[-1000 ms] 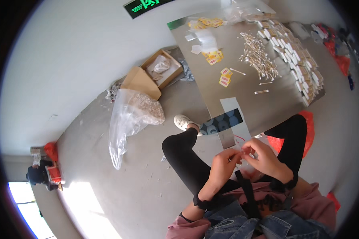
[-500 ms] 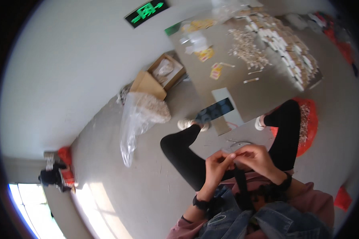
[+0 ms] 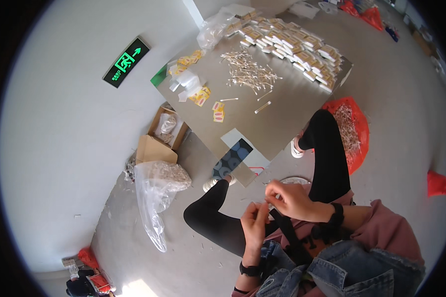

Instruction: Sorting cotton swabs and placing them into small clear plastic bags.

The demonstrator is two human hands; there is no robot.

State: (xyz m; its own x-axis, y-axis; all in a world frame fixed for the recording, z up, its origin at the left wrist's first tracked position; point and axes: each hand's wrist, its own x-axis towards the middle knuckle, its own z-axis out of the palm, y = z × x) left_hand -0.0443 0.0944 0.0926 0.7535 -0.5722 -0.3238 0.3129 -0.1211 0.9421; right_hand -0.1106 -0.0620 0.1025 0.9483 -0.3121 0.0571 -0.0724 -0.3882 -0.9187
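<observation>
Above my lap, my left hand [image 3: 254,225] is closed, thumb against bent fingers. My right hand [image 3: 291,202] is closed in a pinch just up and to the right of it, fingertips close to the left thumb. Whatever the fingers hold is too small or hidden to make out. Beyond my knees stands a low table [image 3: 203,138]. On it lie a heap of cotton swabs [image 3: 248,72], a few stray swabs [image 3: 262,107], yellow printed cards [image 3: 218,113] and clear plastic bags [image 3: 187,79]. Rows of small packed boxes [image 3: 292,44] cover its far right side.
A dark patterned strip [image 3: 233,158] lies on a pale sheet [image 3: 255,157] at the table's near corner. A red bag of swabs [image 3: 349,131] sits right of my leg. On the left floor are a cardboard box [image 3: 156,148] and a filled clear bag [image 3: 163,178].
My view has swung, so the table appears further left. My hands, which were touching around something whitish and see-through, are now slightly apart, the right one raised above the left.
</observation>
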